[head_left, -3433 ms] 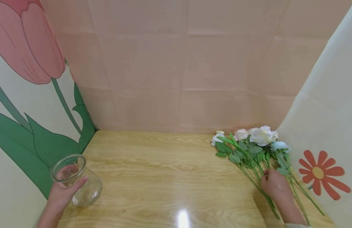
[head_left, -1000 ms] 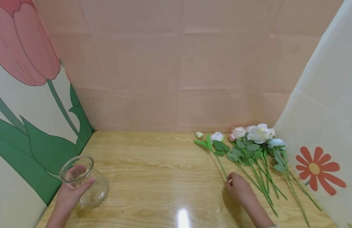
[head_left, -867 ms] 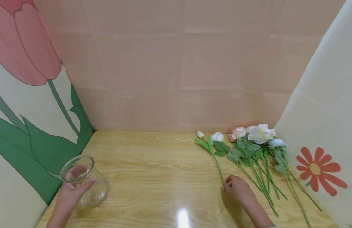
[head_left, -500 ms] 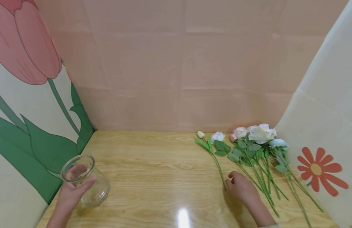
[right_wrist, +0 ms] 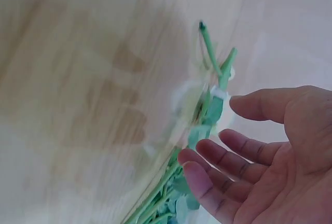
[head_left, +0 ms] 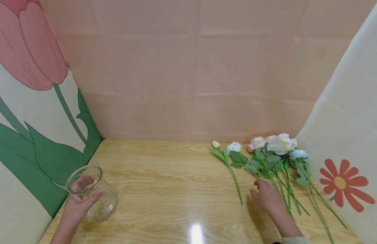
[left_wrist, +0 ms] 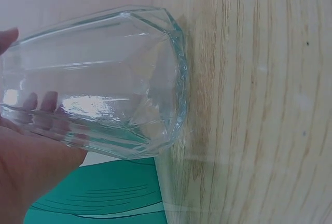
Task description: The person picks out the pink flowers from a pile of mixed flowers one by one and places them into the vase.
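Observation:
In the head view my left hand (head_left: 75, 206) grips a clear glass vase (head_left: 107, 200) near its neck, thumb on the near side and fingers behind the glass. The left wrist view shows the faceted vase (left_wrist: 98, 79) close to the wood; I cannot tell whether its base touches. A tulip (head_left: 215, 144) with a cream bud lies alone on the table, its stem bare of any hand. My right hand (head_left: 269, 200) is just right of it, over the stems of the other flowers. Its fingers (right_wrist: 225, 162) are loosely bent and apart from the thumb, holding nothing.
Beside the tulip lies a white rose (head_left: 234, 147). Further right are a pale pink rose (head_left: 257, 142), a large white flower (head_left: 282, 144) and a light blue flower (head_left: 299, 154), stems overlapping. Cloth walls stand behind the wooden table (head_left: 164, 183) and at both sides.
My right hand drew the tulip leftward out of the bunch, laid it down and let go of it. It has since moved right toward the other stems. The left hand keeps holding the vase.

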Demonstrator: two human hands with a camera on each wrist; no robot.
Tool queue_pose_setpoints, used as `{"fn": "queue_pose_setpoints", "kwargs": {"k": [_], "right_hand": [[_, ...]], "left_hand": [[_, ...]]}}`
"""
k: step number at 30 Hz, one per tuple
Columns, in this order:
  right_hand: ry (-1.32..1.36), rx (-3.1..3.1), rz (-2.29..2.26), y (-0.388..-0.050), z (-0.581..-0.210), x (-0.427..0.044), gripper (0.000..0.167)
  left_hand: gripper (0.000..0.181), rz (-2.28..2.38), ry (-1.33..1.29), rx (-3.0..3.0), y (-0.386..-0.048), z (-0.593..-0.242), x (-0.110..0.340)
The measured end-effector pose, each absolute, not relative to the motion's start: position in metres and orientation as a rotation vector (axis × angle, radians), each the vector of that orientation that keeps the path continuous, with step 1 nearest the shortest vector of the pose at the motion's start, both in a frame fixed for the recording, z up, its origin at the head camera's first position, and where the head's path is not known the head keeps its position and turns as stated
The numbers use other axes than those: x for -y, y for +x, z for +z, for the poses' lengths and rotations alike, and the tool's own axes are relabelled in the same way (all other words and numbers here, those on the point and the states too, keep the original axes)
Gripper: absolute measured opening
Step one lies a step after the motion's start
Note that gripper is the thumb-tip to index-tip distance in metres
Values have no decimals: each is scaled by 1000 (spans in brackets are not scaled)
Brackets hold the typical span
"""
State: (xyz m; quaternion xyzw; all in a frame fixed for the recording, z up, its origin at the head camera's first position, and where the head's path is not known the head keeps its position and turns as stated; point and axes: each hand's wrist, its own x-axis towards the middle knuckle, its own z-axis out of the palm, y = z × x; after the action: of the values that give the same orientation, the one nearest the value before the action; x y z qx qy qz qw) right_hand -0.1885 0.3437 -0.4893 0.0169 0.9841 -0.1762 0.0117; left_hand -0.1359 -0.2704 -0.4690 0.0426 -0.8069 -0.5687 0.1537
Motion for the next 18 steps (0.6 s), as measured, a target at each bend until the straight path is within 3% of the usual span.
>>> {"fn": "queue_pose_setpoints", "kwargs": {"k": [18], "right_hand": [[111, -3058, -445, -206, -485, -378, 46]], "left_hand": [[58, -1667, 47, 2277, -135, -470, 265]]}}
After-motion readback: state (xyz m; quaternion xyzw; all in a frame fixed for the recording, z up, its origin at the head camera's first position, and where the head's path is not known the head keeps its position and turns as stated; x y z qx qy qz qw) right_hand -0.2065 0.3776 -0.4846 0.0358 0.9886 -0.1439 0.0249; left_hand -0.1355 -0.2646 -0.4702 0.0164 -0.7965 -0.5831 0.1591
